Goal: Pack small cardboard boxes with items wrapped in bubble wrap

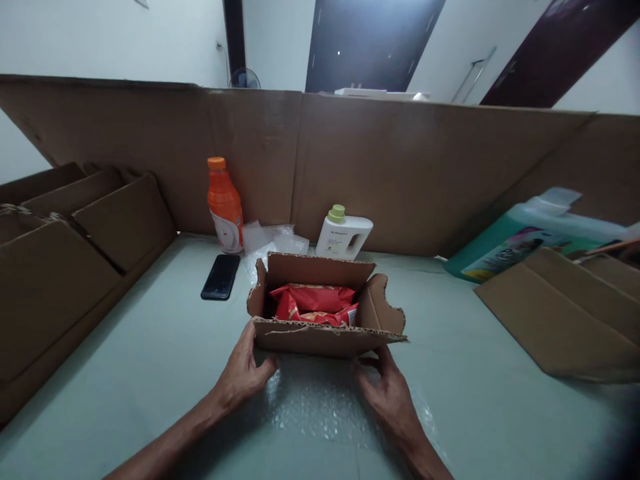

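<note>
Bubble wrap (320,407) lies under my wrists; my left hand (243,375) and right hand (385,387) loosely grip the open carton (320,333), red packets (315,303) already inside, flaps unclosed.

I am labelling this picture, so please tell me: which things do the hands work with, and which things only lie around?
In hand:
left hand and right hand at the near flap of the open cardboard box
red packets inside it
bubble wrap under the hands

Lying about:
orange bottle
phone
white bottle
green jug
</note>
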`<state>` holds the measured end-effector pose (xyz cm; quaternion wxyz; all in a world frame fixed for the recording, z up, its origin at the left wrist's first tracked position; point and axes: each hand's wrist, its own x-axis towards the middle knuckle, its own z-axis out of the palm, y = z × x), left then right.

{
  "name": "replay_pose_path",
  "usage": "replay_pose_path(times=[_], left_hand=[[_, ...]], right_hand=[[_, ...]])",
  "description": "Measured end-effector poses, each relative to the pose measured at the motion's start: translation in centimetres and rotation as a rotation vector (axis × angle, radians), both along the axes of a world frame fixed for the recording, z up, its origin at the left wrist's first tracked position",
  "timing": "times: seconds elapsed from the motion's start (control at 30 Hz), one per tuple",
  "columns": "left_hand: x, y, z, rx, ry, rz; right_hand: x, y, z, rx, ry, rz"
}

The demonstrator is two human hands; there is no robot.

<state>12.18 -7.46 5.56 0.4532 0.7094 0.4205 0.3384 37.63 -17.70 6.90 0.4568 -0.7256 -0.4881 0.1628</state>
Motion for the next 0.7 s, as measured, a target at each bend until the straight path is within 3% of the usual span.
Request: replay_pose_path(times=[0.1, 0.2, 0.3, 0.4, 0.57, 0.7], left_hand=[[-0.9, 0.5, 0.3, 0.012, 0.004, -0.018], [-2.6, 1.2, 0.3, 0.095, 0.110, 0.029], [-5.6, 0.4, -0.2, 0.232, 0.368, 0.139], [-7.6, -1.8, -1.1, 0.303, 0.590, 0.159], [-7.6, -4.4, -2.5, 0.398, 0.622, 0.091], [-8.9, -3.4, -1.1, 0.380, 0.623, 0.139]], right_hand=[[0.0, 0.5, 0.3, -0.014, 0.016, 0.025], [2.4, -0.1, 0.4, -0.022, -0.081, 0.079], [6.0, -2.9, -0.6, -0.079, -0.269, 0.033], [8.3, -6.1, -2.2, -0.197, -0.395, -0.072], [7.1, -8.5, -3.4, -0.262, -0.449, 0.021], [5.6, -9.0, -1.8, -0.194, -0.435, 0.051]])
